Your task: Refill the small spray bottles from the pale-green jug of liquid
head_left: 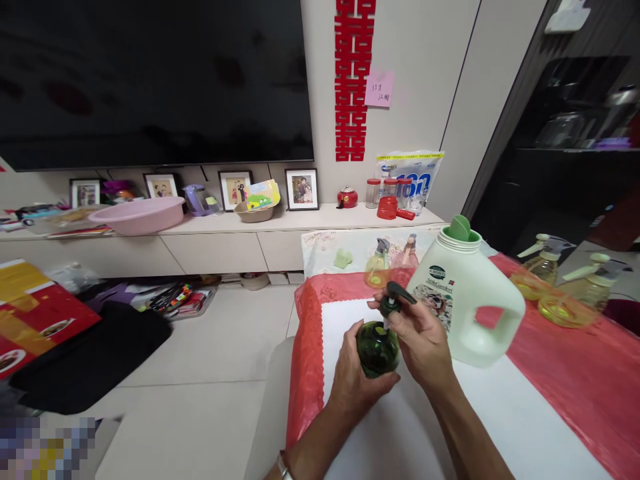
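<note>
My left hand (356, 380) wraps around a small dark green spray bottle (377, 347) held above the white cloth (500, 413) on the table. My right hand (419, 339) grips the bottle's dark green trigger sprayer head (396, 298) at the neck. Just right of my hands stands a large white jug (467, 300) with a handle, a printed label and a green funnel (461, 229) in its mouth.
A red tablecloth (590, 373) covers the table. Two yellow spray bottles (565, 280) stand at the right, a yellow one (377, 265) and a pink one (407, 257) behind my hands. A pink basin (137, 215), photo frames and jars sit on the low cabinet under a dark television.
</note>
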A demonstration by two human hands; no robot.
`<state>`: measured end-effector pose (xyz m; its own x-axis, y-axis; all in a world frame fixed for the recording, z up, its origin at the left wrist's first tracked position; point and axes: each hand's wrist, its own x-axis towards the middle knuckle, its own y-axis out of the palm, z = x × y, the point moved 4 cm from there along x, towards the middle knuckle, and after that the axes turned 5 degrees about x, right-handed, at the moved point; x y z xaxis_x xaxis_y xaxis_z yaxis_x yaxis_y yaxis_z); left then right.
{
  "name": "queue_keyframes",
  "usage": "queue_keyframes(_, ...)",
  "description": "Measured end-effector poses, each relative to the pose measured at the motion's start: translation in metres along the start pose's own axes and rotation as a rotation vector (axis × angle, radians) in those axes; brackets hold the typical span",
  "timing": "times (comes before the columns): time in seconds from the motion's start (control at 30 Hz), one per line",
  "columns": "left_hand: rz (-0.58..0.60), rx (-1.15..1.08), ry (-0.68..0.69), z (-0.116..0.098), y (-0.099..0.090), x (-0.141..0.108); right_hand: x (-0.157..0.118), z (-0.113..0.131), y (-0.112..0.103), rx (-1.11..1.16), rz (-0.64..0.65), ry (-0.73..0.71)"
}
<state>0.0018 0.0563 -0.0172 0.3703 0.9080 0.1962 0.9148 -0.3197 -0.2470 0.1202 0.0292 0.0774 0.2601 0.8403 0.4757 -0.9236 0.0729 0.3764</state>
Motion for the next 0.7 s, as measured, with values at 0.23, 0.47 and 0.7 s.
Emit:
queue_keyframes(0.23, 0.02, -0.018, 0.032, -0.006, 0.001, 0.0, -0.02, -0.018, -0.011, -0.187, -0.004, 0.072)
queue_keyframes(0.47, 0.044, -0.091, 0.003, -0.016, -0.015, -0.008, -0.026, -0.024, -0.018, -0.308, 0.03, 0.001)
queue_keyframes(0.7, -0.009, -0.11, 0.106, -0.045, -0.034, 0.002, -0.022, -0.009, -0.006, -0.467, 0.142, -0.232)
